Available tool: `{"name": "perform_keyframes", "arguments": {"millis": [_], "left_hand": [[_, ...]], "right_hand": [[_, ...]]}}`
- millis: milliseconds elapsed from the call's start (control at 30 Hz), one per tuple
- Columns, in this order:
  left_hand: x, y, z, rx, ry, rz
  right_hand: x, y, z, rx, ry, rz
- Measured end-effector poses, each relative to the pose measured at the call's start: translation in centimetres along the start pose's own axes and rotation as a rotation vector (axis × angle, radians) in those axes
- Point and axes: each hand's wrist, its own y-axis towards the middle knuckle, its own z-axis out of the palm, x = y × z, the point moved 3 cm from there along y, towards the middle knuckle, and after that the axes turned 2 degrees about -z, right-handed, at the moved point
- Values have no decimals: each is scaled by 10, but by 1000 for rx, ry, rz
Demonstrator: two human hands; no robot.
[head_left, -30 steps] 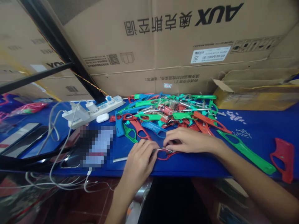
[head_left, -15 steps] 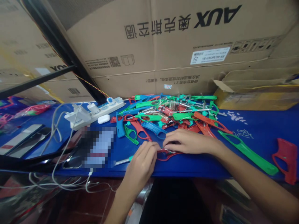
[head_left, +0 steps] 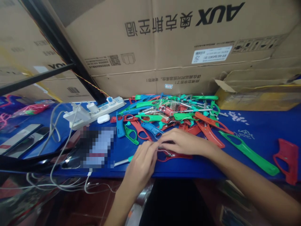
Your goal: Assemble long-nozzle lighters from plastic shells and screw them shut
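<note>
Near the front edge of the table, a red stick-lighter casing half lies with a thin white wire across its ring-shaped trigger end. My left hand is closed over its left end. A metal lighter tube with a teal collar sticks out to the left from under that hand. My right hand reaches in from the right, its bent fingertips pinched together against my left fingers above the casing. What those fingertips hold is hidden. Just behind the hands lies a blue casing half.
Behind the hands spreads a heap of green, red and blue lighter parts. To the right lie a long green casing, a red casing and small white pieces. On the left are a phone and power strip; cardboard boxes stand behind.
My right hand has shifted slightly left, closer to my left fingers. More of the red casing's right end now shows. The left hand has barely moved.
</note>
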Motion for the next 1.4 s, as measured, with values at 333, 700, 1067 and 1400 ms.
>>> {"name": "perform_keyframes", "arguments": {"millis": [333,700,1067,1400], "left_hand": [[2,0,1,-25,-91,13],[-2,3,-5,-142,-24,44],[29,3,-17,-66,86,-145],[23,4,-12,68,90,-77]], "right_hand": [[1,1,-4,88,183,71],[-3,2,-2,-37,172,100],[-6,-2,-14,-137,150,28],[-7,-6,-14,-112,-53,33]]}}
